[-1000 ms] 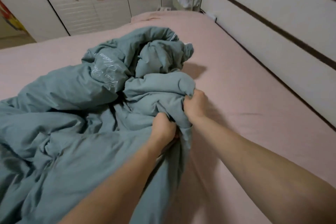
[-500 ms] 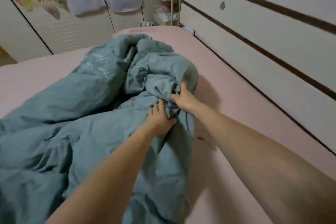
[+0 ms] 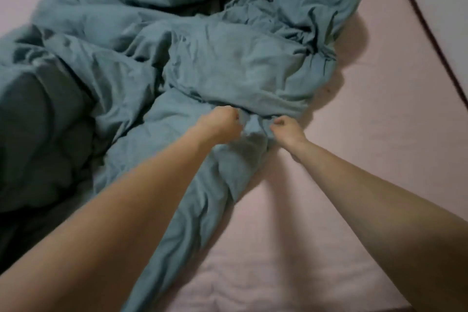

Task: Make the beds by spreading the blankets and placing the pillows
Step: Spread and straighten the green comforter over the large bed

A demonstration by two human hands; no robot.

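A crumpled teal blanket (image 3: pixel 228 66) lies bunched across the left and middle of a bed with a pink sheet (image 3: pixel 367 114). My left hand (image 3: pixel 221 123) grips a fold of the blanket near its right edge, fingers curled into the cloth. My right hand (image 3: pixel 286 129) grips the same fold a short way to the right. A small pinch of cloth sags between the two fists. Both forearms reach in from the bottom of the view. No pillow is in sight.
A white wall panel with a dark trim line (image 3: pixel 430 33) runs along the bed's right side at the upper right. Bare pink sheet stretches right of the blanket and toward the near edge, where quilted stitching (image 3: pixel 266 273) shows.
The view has tipped down onto the bed, hiding the wardrobe and shelf. Both hands have shifted to a fold nearer the blanket's edge and now sit slightly apart.
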